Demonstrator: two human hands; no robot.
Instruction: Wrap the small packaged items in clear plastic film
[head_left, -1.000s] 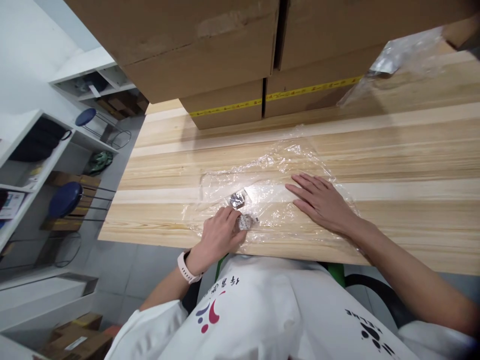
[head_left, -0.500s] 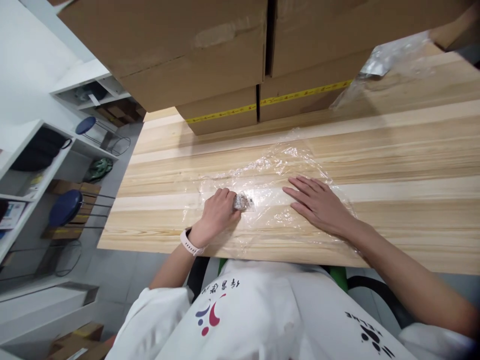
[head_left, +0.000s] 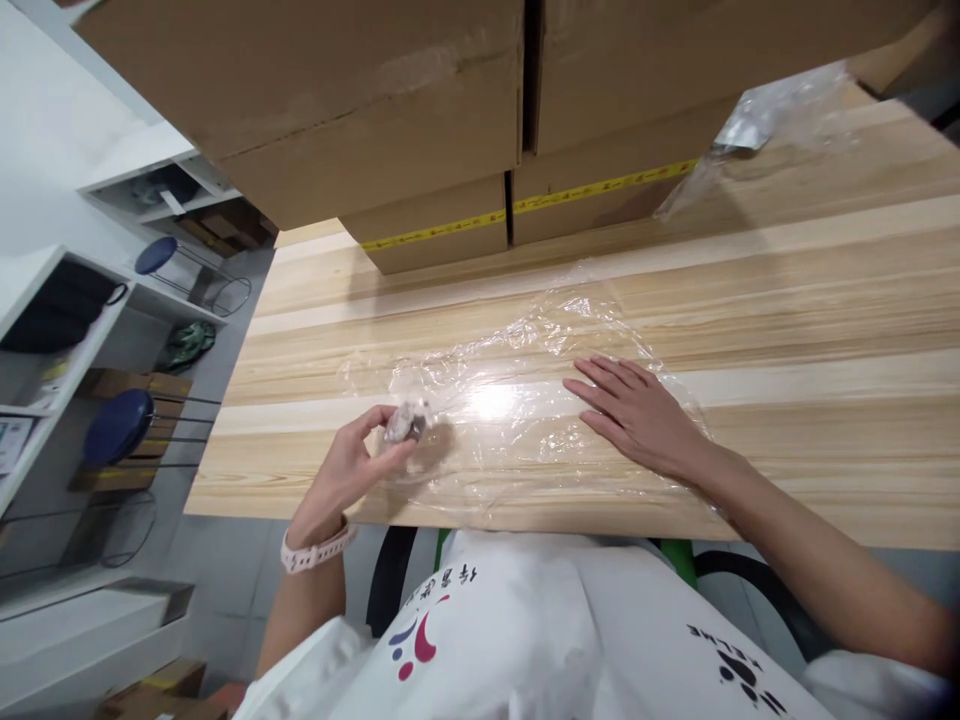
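I see no legible label; my left hand (head_left: 349, 470) pinches a small shiny object (head_left: 403, 424) above the tabletop (head_left: 825, 300), right hand (head_left: 637, 415) lies flat, fingers spread, on clear plastic film (head_left: 517, 400)

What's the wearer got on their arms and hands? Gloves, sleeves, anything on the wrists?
No gloves: both hands bare, left hand and right hand. A pale pink watch band sits on the left wrist; the right wrist has nothing on it. Forearms bare; the white shirt carries printed logos.
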